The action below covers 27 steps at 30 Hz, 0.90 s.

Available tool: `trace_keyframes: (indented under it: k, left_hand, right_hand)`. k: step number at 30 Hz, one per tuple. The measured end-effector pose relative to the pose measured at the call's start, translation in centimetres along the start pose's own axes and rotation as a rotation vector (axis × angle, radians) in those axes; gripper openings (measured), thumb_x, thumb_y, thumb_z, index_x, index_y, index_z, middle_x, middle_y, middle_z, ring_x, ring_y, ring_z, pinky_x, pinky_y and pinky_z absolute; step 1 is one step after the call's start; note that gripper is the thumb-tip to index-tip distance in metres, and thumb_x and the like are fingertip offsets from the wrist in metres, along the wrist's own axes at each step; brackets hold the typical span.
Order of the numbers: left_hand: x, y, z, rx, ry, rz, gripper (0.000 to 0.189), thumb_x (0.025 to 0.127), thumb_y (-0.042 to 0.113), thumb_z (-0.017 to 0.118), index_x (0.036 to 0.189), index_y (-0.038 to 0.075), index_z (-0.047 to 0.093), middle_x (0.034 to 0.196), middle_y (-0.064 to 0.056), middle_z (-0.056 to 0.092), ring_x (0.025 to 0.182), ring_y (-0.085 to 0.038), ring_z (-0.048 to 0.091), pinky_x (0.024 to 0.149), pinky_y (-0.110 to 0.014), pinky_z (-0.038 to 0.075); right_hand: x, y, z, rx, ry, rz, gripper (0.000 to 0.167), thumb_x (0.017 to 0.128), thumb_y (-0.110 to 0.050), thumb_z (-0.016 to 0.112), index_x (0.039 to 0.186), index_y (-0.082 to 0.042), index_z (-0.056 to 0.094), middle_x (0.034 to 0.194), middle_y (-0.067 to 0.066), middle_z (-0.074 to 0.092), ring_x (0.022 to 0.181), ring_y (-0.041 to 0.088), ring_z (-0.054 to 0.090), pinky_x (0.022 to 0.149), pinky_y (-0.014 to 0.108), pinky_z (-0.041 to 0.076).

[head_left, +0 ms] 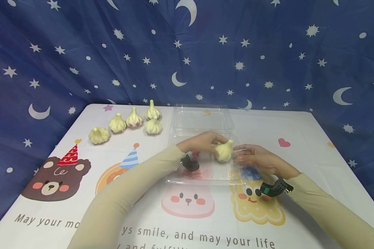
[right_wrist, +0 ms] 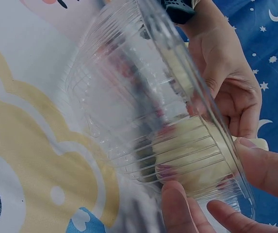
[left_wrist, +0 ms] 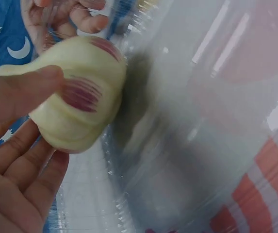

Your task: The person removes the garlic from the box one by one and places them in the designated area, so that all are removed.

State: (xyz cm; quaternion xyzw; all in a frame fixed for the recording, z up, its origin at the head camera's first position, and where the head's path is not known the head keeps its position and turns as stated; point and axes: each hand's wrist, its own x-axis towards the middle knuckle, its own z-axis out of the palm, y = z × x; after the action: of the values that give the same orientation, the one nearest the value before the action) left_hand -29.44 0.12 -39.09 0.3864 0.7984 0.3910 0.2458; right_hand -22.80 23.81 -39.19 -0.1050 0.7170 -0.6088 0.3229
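My left hand (head_left: 206,142) pinches a pale garlic bulb (head_left: 224,151) with purple streaks, its stem pointing up. It holds the garlic bulb over the right part of a clear plastic clamshell box (head_left: 205,180). In the left wrist view, the thumb lies across the side of the bulb and the fingers support it from below. My right hand (head_left: 257,157) is at the box's right wall, close to the bulb, with loosely bent fingers. In the right wrist view, its fingertips (right_wrist: 175,201) are outside the clear wall and its thumb is at the rim.
Several garlic bulbs (head_left: 134,118) stand in a group at the back left of the table. The box's lid (head_left: 202,119) lies folded back towards the blue star-patterned curtain (head_left: 212,52). A printed white cloth (head_left: 137,204) covers the table.
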Motion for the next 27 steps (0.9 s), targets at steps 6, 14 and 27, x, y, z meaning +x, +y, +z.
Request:
trace_keyframes:
  k: [6, 14, 27]
  left_hand:
    - [0.0, 0.14, 0.17, 0.075, -0.005, -0.031, 0.057, 0.074, -0.003, 0.073, 0.128, 0.0, 0.055, 0.133, -0.012, 0.057, 0.127, -0.023, 0.051, 0.109, -0.029, 0.04]
    - [-0.09, 0.12, 0.3, 0.123, -0.044, -0.049, 0.064, 0.072, 0.001, 0.077, 0.131, 0.002, 0.052, 0.135, -0.01, 0.055, 0.127, -0.024, 0.051, 0.108, -0.028, 0.041]
    - [-0.08, -0.56, 0.23, 0.054, -0.097, 0.04, 0.062, 0.071, -0.003, 0.076, 0.129, -0.001, 0.054, 0.134, -0.013, 0.056, 0.121, -0.024, 0.056, 0.101, -0.021, 0.045]
  right_hand:
    - [-0.03, -0.05, 0.06, -0.003, 0.004, 0.003, 0.067, 0.091, -0.008, 0.06, 0.14, 0.015, 0.021, 0.114, 0.002, 0.061, 0.099, 0.008, 0.065, 0.09, 0.024, 0.054]
    - [-0.07, -0.06, 0.07, 0.003, -0.007, -0.013, 0.067, 0.091, -0.007, 0.06, 0.139, 0.017, 0.021, 0.112, -0.001, 0.061, 0.1, 0.008, 0.065, 0.089, 0.024, 0.054]
    - [-0.03, -0.21, 0.16, 0.009, 0.003, 0.01, 0.067, 0.091, -0.006, 0.058, 0.14, 0.016, 0.019, 0.109, -0.003, 0.061, 0.098, 0.007, 0.065, 0.089, 0.023, 0.054]
